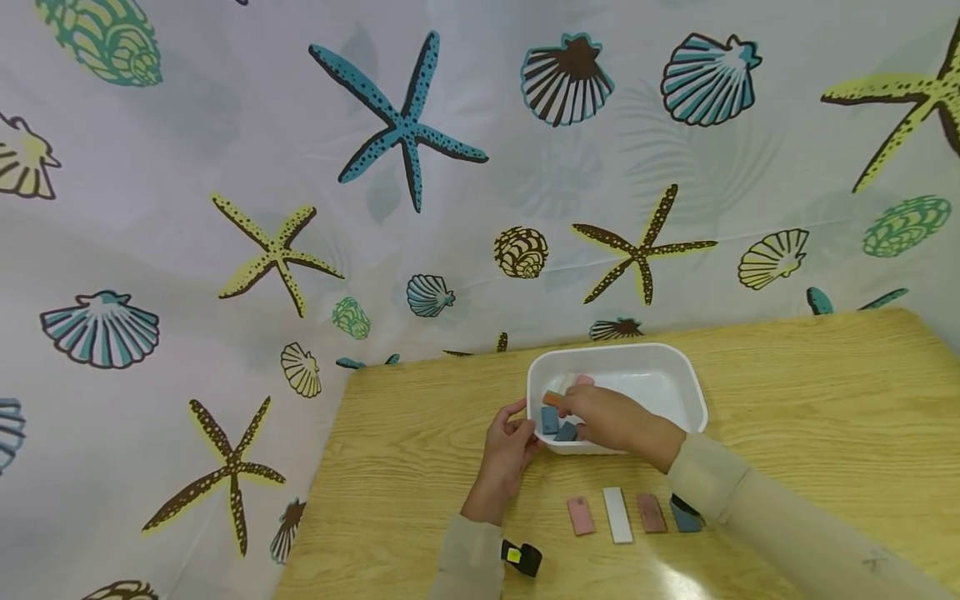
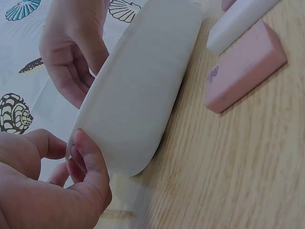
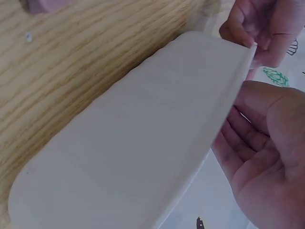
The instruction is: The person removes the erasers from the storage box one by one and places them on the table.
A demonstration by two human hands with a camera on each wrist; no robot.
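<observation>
A white plastic tray [image 1: 667, 421] with rounded corners stands on the wooden table. My left hand [image 1: 506, 450] pinches its near left rim between thumb and fingers, as the left wrist view also shows. My right hand [image 1: 611, 417] reaches over the near side into the tray, and its fingertips pinch an orange block [image 1: 553, 399] with a greenish top. In the right wrist view the tray wall hides those fingertips. Below that block a blue-grey block [image 1: 550, 420] and a tilted blue-grey block [image 1: 567, 432] lie inside. A pink block [image 1: 584, 380] lies farther back in the tray.
In front of the tray a pink block [image 1: 581, 516], a white block [image 1: 618, 515], a dull-red block [image 1: 651, 512] and a blue block [image 1: 686, 517] form a row. A black strap [image 1: 529, 560] shows at the left sleeve. Behind the table hangs a shell-print cloth [image 1: 465, 200].
</observation>
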